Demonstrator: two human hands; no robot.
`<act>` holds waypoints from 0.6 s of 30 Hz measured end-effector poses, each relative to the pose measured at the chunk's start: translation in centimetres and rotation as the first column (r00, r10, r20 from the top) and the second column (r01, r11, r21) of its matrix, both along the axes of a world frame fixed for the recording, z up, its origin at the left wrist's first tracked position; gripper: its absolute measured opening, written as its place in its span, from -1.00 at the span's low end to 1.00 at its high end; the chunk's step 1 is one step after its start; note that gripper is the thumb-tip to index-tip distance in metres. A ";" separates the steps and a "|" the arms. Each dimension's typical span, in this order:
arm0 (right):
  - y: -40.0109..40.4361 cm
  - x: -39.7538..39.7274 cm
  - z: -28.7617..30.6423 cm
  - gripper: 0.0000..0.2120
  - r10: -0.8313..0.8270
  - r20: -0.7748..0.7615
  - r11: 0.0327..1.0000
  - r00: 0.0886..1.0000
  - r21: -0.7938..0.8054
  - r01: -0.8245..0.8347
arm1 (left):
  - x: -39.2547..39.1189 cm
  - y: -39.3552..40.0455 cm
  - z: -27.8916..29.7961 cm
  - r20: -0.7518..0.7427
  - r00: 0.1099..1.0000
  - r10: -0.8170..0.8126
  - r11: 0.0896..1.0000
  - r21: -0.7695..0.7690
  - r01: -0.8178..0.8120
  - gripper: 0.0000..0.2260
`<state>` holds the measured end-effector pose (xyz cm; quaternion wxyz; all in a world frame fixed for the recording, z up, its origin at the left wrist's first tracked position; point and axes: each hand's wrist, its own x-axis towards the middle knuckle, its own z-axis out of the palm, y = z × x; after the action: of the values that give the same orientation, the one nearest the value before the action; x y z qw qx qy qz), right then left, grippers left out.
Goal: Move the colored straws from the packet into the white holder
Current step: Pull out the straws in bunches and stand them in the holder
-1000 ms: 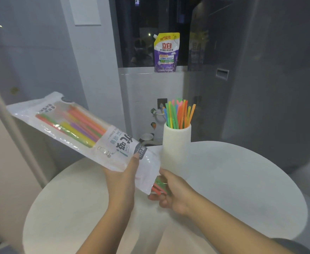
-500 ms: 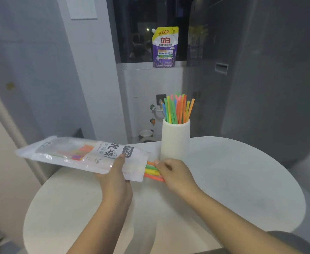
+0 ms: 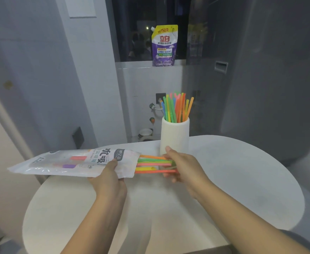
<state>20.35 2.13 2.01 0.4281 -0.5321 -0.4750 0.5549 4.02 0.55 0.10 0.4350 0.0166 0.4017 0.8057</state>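
My left hand (image 3: 108, 177) grips the white plastic straw packet (image 3: 66, 162) near its open right end, holding it almost level above the table. Several colored straws (image 3: 153, 164), orange, green, pink and yellow, stick out of that opening to the right. My right hand (image 3: 182, 165) is closed around their free ends, just in front of the white holder (image 3: 175, 136). The holder stands upright on the table and has several colored straws (image 3: 176, 109) standing in it. A few straw ends still show through the packet's clear window.
A round white table (image 3: 242, 180) carries the holder near its far edge. On the window ledge behind stands a purple and yellow detergent pouch (image 3: 164, 45). A grey wall rises on the left, a dark grey panel on the right.
The packet has come down from a steep tilt to nearly level. My right hand has drawn a bundle of straws farther out of the opening to the right.
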 end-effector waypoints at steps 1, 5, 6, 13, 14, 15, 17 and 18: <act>-0.2 -0.1 -0.1 -0.69 -0.018 -0.105 0.999 0.994 -0.034 0.015 | -0.2 0.1 0.0 0.021 1.000 0.014 1.000 -0.006 -0.014 -0.48; -1.1 -1.1 -0.9 -0.65 -0.021 -0.521 0.996 0.853 -0.087 -0.029 | -1.1 0.4 0.1 0.081 0.996 0.025 1.000 -0.004 -0.025 -0.50; -1.4 -1.5 -1.1 -0.62 0.002 -0.567 0.996 0.824 -0.076 -0.055 | -1.1 0.5 0.1 0.086 0.996 0.023 1.000 0.001 -0.023 -0.50; -2.2 -4.3 -1.1 -0.52 0.068 -0.612 0.992 0.788 -0.040 -0.116 | 0.9 0.2 -0.5 0.073 0.994 -0.086 0.996 0.027 0.084 -0.55; -2.0 -4.3 -1.0 -0.56 0.032 -0.632 0.996 0.774 -0.045 -0.078 | 1.3 0.1 -0.6 0.073 0.992 -0.106 0.994 0.029 0.104 -0.55; -1.7 -4.2 -0.8 -0.63 -0.007 -0.642 0.998 0.767 -0.053 -0.035 | 1.6 0.0 -0.7 0.077 0.990 -0.121 0.992 0.033 0.118 -0.55; -1.4 -3.9 -0.7 -0.79 -0.064 -0.603 0.998 0.796 -0.045 0.046 | 1.7 -0.1 -0.5 0.084 0.986 -0.141 0.990 0.043 0.137 -0.55; -1.3 -3.7 -0.8 -0.80 -0.075 -0.560 0.997 0.825 -0.021 0.076 | 1.6 0.0 -0.4 0.089 0.986 -0.144 0.989 0.045 0.140 -0.55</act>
<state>16.65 0.78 1.25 0.5707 -0.3639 -0.3077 0.6687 5.61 0.50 -0.27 0.5090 0.0163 0.3634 0.7801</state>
